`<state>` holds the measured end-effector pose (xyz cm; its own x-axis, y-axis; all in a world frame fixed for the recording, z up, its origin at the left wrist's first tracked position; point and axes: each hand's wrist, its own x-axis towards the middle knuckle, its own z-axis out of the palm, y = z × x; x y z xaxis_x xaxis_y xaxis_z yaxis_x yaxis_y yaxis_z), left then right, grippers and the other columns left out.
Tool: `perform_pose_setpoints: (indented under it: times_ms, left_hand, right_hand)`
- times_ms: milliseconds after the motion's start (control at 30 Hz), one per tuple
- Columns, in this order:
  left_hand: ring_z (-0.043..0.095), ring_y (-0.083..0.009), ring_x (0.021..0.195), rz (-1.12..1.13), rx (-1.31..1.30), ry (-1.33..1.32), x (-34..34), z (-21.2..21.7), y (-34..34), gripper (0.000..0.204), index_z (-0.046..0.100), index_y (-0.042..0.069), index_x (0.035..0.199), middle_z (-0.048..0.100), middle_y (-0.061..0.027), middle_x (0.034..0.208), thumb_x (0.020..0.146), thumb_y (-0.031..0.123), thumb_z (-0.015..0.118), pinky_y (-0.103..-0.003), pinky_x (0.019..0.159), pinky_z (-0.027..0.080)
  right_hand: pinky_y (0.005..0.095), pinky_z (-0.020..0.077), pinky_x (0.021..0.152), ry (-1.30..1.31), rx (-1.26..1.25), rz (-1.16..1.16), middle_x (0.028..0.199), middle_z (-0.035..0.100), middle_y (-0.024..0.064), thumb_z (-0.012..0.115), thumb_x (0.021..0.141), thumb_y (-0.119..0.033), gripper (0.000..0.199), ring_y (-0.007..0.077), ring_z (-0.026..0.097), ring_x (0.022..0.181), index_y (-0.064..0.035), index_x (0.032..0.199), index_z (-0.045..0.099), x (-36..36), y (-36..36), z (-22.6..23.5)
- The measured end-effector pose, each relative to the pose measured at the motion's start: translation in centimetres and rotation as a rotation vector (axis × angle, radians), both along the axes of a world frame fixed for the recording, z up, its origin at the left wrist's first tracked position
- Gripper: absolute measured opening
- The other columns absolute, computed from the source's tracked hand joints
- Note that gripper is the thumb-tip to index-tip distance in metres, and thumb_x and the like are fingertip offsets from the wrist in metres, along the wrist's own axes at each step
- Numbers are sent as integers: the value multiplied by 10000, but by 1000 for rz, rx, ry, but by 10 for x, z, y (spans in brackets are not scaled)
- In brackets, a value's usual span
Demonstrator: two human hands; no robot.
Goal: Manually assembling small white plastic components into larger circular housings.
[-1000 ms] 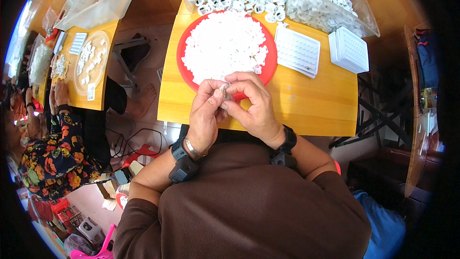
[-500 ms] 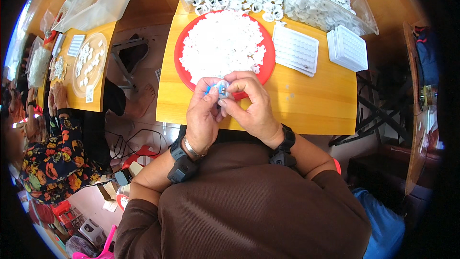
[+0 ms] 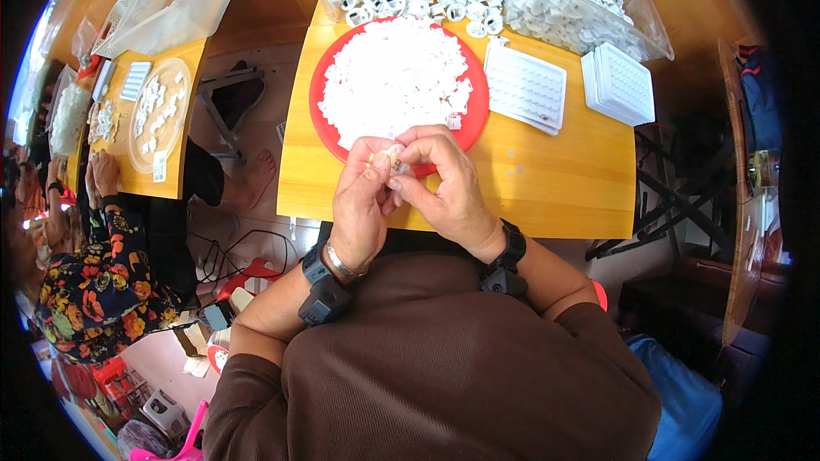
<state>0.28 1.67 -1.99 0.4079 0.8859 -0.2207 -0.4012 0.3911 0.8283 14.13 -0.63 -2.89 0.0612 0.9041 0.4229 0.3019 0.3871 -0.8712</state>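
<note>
My left hand (image 3: 363,196) and my right hand (image 3: 446,185) meet over the near rim of a red round tray (image 3: 320,124). Between their fingertips they pinch a small white plastic piece (image 3: 396,158) with metal-looking bits on it. A yellowish glow shows at the piece's left side, by my left fingers. Part of the piece is covered by my fingers, so its exact kind cannot be made out. Small white plastic parts (image 3: 393,77) are heaped on the tray just beyond my hands.
Two clear bins (image 3: 589,26) of white parts stand at the table's far edge. White moulded trays (image 3: 525,85) and a stack of them (image 3: 622,85) lie right. At left, a co-worker's hands (image 3: 104,172) rest at another table beside a round clear tray (image 3: 181,111).
The glow at the held piece has gone from blue to yellowish. My hands stay in nearly the same place, both still pinching the piece.
</note>
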Motion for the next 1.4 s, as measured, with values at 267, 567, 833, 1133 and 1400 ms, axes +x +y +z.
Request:
perform_pose_setpoints:
  times_ms: [267, 567, 833, 1133, 1400]
  left_hand:
    - [436, -43, 613, -7, -75, -40, 2, 0, 1, 169, 523, 109, 1024, 534, 25, 787, 983, 254, 447, -172, 509, 298]
    - [435, -47, 591, 78, 0, -30, 5, 7, 7, 173, 513, 93, 1036, 537, 13, 777, 986, 241, 437, -175, 483, 292]
    - [386, -35, 585, 124, 326, 168, 1, 4, 18, 201, 523, 83, 1046, 478, 38, 736, 950, 254, 479, -189, 499, 277]
    - [357, -5, 579, 141, 402, 225, 2, 20, 20, 191, 534, 83, 1016, 461, 53, 726, 961, 262, 493, -170, 497, 242]
    - [477, -22, 661, 37, 459, 431, 10, 29, 20, 224, 518, 65, 1004, 535, 16, 777, 977, 287, 502, -161, 555, 340]
  right_hand:
    - [306, 492, 797, 24, -41, -9, 1060, 562, 139, 692, 786, -2, 223, 207, 597, 907, -32, 920, 516, -1, -2, -1]
    - [319, 498, 700, 67, 74, -54, 970, 588, 123, 700, 807, -58, 188, 221, 612, 798, -32, 904, 541, 3, 4, 1]
    - [249, 491, 585, 508, -257, 146, 749, 617, 63, 644, 901, -152, 172, 81, 576, 681, 5, 888, 573, -5, 19, 18]
    - [221, 441, 530, 426, -299, 143, 717, 586, 4, 610, 929, -174, 175, 56, 530, 604, -13, 889, 555, -3, 19, 31]
    - [237, 501, 557, 857, -566, 324, 776, 598, 24, 599, 918, -210, 173, 94, 590, 640, -49, 959, 552, 8, 21, 18]
